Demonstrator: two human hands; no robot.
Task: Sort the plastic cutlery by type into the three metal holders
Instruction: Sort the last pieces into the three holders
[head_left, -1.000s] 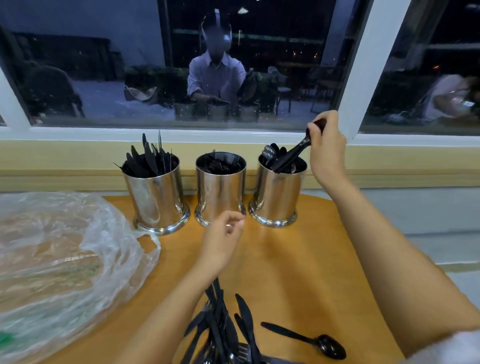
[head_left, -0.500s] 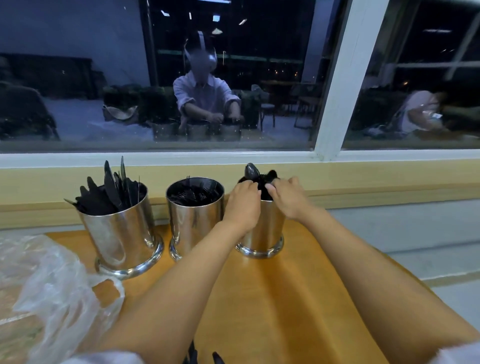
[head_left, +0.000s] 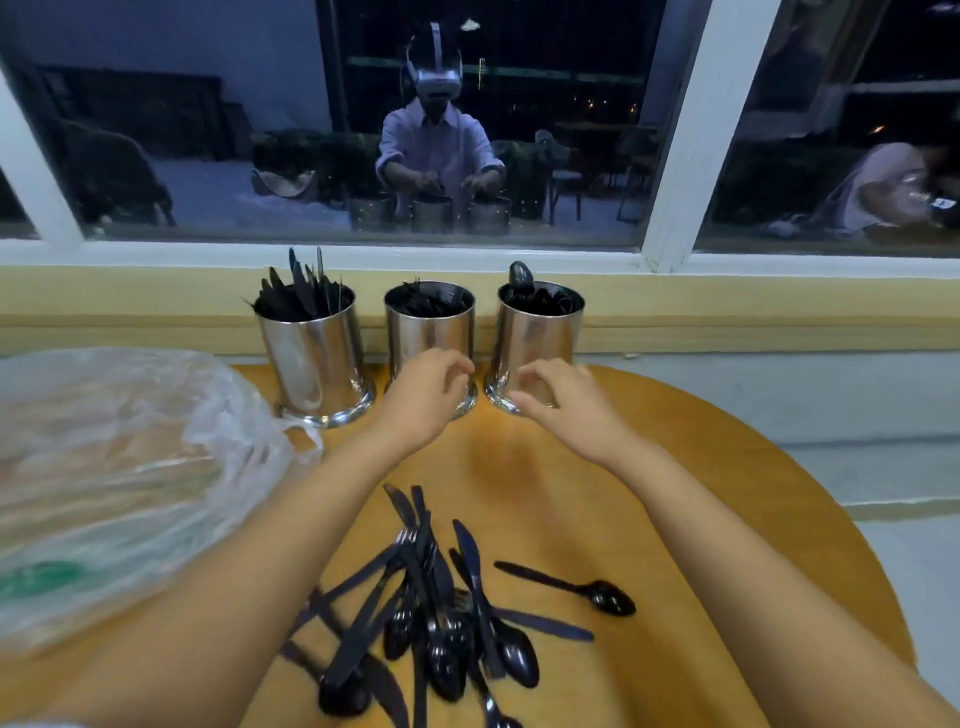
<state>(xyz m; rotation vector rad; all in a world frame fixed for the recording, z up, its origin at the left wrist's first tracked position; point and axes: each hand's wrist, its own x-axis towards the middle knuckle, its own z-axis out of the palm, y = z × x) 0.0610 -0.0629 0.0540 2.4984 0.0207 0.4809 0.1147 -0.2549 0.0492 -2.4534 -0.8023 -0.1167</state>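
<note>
Hovering midway through sorting, with left hand (head_left: 426, 395) and right hand (head_left: 561, 400) loosely curled and empty before fork holder (head_left: 428, 332) and spoon holder (head_left: 537, 338); filling knife holder (head_left: 311, 358) too, leaving a mixed cutlery pile (head_left: 441, 623) lying unsorted on the table (head_left: 675, 467).

A: Surface?
B: Round wooden counter (head_left: 545, 467), orange-brown top.
A: What's at 12 o'clock?
B: Three shiny metal holders in a row, all upright, black cutlery in each: left holder (head_left: 317, 358), middle holder (head_left: 428, 332), right holder (head_left: 537, 338). Close together, can't tell if the bases touch.
A: At 6?
B: Loose cutlery pile (head_left: 431, 613), black knives, forks and spoons crossed over each other.
A: Anything else?
B: Lone spoon (head_left: 571, 587) at 5 o'clock, just beside the pile. Crumpled clear plastic bag (head_left: 119, 467) at 9 o'clock, its edge near the left holder's base.
</note>
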